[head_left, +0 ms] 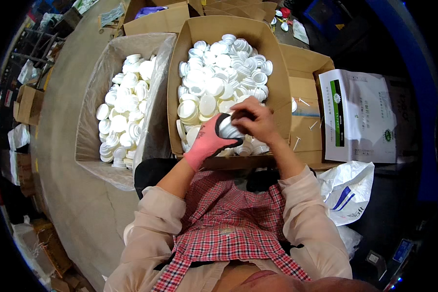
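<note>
My left hand [210,138], in a pink glove with dark fingertips, is wrapped round a white ribbed plastic cap [230,128]. Bare, my right hand [255,119] has its fingers curled against the same cap from the right; its fingertips are partly hidden. Both hands are over the near part of a cardboard box [283,104] filled with a heap of white round plastic caps [219,68]. Some of these lie flat side up, others show stepped, ringed sides.
To the left stands a box lined with clear plastic [90,131], holding more white caps [124,112]. At the right, a flattened carton [301,80] carries small white T-shaped pieces [297,142] beside a printed white sheet [357,117]. A white plastic bag [348,192] lies nearer me.
</note>
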`<state>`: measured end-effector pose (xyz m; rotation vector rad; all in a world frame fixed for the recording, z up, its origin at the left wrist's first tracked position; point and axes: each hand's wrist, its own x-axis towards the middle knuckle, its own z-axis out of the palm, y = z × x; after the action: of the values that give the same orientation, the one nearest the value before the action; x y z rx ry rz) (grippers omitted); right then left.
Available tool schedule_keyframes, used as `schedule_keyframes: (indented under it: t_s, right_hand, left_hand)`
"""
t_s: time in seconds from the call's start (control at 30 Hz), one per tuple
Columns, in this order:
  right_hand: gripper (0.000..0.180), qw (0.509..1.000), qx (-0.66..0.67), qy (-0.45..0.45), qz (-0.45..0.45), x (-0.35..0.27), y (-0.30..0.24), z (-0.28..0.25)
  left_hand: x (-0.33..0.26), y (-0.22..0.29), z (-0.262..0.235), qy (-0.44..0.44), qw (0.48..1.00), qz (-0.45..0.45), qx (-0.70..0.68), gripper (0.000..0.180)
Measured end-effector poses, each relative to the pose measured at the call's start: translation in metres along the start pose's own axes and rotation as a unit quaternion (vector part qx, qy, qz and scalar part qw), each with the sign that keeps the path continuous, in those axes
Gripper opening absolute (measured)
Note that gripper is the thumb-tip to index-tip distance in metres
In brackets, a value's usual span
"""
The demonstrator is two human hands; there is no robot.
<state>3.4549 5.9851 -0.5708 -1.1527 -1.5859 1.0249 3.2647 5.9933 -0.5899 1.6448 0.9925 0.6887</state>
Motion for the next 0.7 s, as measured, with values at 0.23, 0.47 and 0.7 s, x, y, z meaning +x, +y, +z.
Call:
schedule_keyframes:
  t_s: [0.23,0.47,0.7]
  right_hand:
    - [0.019,0.986,-0.129,-0.008,-0.105,0.001,0.009,0.045]
    - [0.031,0.967,-0.163,-0.022,0.193,-0.013,0.114,0.056]
    - [0.059,0.814,-0.385,0.215,0.379,0.034,0.258,-0.011]
  left_hand:
    - [-0.014,-0.019,-0.02,-0.011,0.983,-0.071,0.167,0.057]
    - [-0.06,-0.062,-0.165,0.327,0.888,-0.097,0.309,0.08]
    - [-0.03,-0.032,-0.115,0.252,0.915,-0.052,0.311,0.069]
